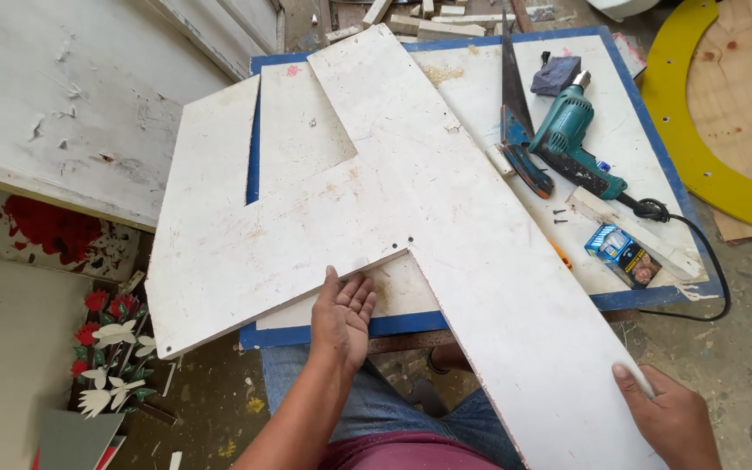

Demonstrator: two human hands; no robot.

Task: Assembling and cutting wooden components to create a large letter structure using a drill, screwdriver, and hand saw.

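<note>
white board (376,174) — flat, scuffed, painted sheet cut in angular arms, lying over the blue-rimmed table (515,306) | left hand (343,315) — fingers spread, palm up under its near edge | right hand (668,416) — gripping the long arm's end beyond the table's near edge

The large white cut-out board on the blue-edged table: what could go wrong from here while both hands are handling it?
1. The large white cut-out board overhangs the blue-edged table toward the person; only the left hand and right hand steady it, so it might tip or slide.
2. If it shifts right, it could knock the handsaw or teal electric drill.
3. The left hand's fingers under the inner cut edge could be pinched.
</note>
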